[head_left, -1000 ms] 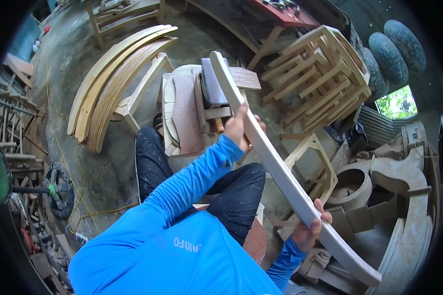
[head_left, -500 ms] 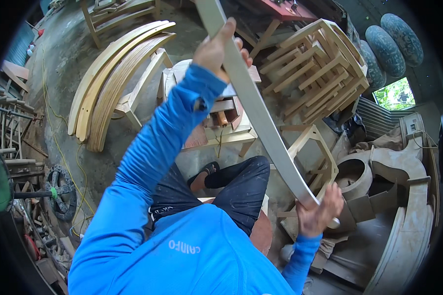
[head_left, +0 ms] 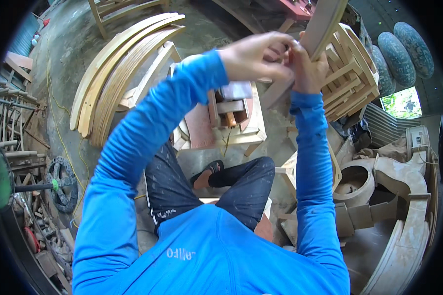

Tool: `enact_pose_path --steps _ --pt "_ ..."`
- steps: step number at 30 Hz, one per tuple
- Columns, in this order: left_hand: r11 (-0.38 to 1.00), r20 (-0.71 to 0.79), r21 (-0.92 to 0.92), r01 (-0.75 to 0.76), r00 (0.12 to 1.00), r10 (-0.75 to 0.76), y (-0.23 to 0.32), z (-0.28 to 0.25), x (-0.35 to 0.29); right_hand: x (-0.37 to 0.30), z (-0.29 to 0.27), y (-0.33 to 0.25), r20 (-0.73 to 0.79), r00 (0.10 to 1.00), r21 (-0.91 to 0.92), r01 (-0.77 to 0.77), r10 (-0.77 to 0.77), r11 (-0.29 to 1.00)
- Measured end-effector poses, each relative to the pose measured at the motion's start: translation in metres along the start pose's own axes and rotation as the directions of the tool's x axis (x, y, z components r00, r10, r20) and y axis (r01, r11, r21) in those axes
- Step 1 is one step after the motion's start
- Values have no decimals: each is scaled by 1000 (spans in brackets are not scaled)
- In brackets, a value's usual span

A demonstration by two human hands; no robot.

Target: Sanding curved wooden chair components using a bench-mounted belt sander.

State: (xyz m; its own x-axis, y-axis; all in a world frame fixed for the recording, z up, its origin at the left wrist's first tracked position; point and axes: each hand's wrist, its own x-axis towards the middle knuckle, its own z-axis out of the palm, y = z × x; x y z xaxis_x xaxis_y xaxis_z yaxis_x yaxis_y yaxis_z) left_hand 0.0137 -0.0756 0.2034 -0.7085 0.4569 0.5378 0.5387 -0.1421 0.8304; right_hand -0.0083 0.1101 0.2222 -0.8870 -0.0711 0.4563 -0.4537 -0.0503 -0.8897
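A long, curved wooden slat [head_left: 322, 27] is raised at the upper right, its top end running out of the picture. My right hand [head_left: 310, 69] is closed around it. Just left of that, my left hand [head_left: 258, 56] has its fingers curled, with the fingertips close to or against the right thumb. Whether anything is between those fingers is hidden and a little blurred. The slat seems to carry on below my hands, partly covered by them.
A low wooden work stand [head_left: 251, 137] is in front of my knees. Curved slats [head_left: 128, 64] are stacked at left, and wooden frames [head_left: 352, 73] are piled at right. A curved carved piece [head_left: 403, 182] lies lower right. A yellow cord [head_left: 54, 123] crosses the left floor.
My right hand has risen from the lower right to the upper right with the slat, which has swung upward. My left hand has left its former hold and moved rightward to the right hand.
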Motion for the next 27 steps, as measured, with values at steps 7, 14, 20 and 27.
enact_pose_path --steps 7,14,20,27 --pt "757 -252 531 382 924 -289 -97 -16 -4 48 58 59 -29 998 271 -44 54 962" --pt "793 -115 493 357 931 -348 -143 -41 2 62 65 109 -16 1000 79 -17 18 997" --pt "745 -205 546 383 923 -325 -154 -57 -3 80 84 127 29 998 127 -59 56 990" --pt "735 -231 615 284 957 -176 -179 -81 3 96 94 143 -45 997 227 66 -57 972"
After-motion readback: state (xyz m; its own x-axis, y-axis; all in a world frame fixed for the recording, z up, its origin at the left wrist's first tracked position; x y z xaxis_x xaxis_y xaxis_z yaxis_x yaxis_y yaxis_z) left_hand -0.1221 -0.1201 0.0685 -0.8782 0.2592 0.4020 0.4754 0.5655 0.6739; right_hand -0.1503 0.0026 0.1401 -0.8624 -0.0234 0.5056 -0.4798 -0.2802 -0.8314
